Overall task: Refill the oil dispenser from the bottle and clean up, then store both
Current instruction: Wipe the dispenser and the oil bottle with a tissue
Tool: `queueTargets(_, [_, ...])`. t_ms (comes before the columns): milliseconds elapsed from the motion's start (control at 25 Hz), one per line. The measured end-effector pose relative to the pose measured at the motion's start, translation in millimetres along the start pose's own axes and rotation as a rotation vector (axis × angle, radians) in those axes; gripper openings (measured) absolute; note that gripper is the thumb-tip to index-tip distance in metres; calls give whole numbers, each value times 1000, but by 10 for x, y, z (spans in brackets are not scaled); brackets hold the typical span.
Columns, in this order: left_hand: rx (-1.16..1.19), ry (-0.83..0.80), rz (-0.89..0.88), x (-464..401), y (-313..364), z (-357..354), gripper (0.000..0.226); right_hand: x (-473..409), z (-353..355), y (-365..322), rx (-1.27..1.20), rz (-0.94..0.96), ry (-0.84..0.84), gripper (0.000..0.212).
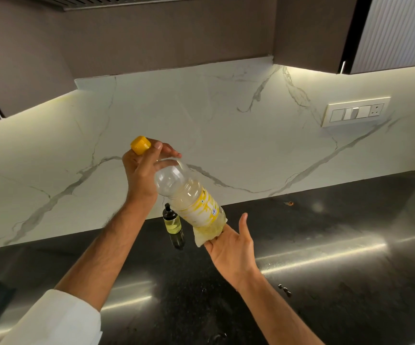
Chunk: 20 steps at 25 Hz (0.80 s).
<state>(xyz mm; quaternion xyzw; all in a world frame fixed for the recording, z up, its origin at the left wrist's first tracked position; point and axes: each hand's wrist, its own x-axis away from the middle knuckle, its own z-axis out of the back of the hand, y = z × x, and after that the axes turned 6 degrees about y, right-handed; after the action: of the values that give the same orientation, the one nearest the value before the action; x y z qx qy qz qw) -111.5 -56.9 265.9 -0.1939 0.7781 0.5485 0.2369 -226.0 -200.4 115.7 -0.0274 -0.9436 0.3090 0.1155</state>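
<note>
- The oil bottle (pixel 189 195) hangs in mid-air at the centre of the frame, tilted, its open neck pointing up and left and its base down and right.
- It is a clear plastic bottle with a yellow-and-white label; it looks mostly empty, with some pale oil inside.
- The left hand (pixel 144 168) grips the bottle near its neck with curled fingers; the same hand pinches the yellow cap (pixel 140 145) up at its top, above and left of the neck.
- The right hand (pixel 231 247), lower and right of centre, has its palm up under the bottle's base with the thumb standing straight; a pale cloth or tissue (pixel 207 232) lies between the palm and the base. Whether its fingers curl round the cloth I cannot tell, as the bottle hides them.
- The oil dispenser (pixel 171 219) stands upright on the black countertop (pixel 326 245), just below the left wrist, near the wall; it has a black top and yellow oil inside.
- A white sleeve (pixel 59 319) covers the left forearm at the lower left of the frame.
- A switch plate (pixel 355 112) sits on the marble backsplash (pixel 226 125) at the upper right.
- A few dark drops (pixel 285 290) lie on the counter beside the right forearm.
</note>
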Motion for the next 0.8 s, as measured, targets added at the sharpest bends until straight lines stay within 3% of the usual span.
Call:
queueTargets(160, [71, -292, -17, 1, 58, -3, 20, -63, 31, -201, 19, -32, -115, 100])
queueTargets(360, [53, -94, 34, 0, 9, 64, 20, -37, 22, -181, 315, 101, -116, 79])
queueTargets(520, [-77, 6, -56, -7, -20, 79, 17, 10, 75, 216, 487, 196, -89, 69])
queueTargets(640, [-137, 73, -102, 17, -71, 102, 18, 72, 41, 414, 486, 192, -105, 84])
queueTargets(800, [-155, 91, -95, 58, -67, 161, 18, 28, -43, 397, 389, 174, -41, 62])
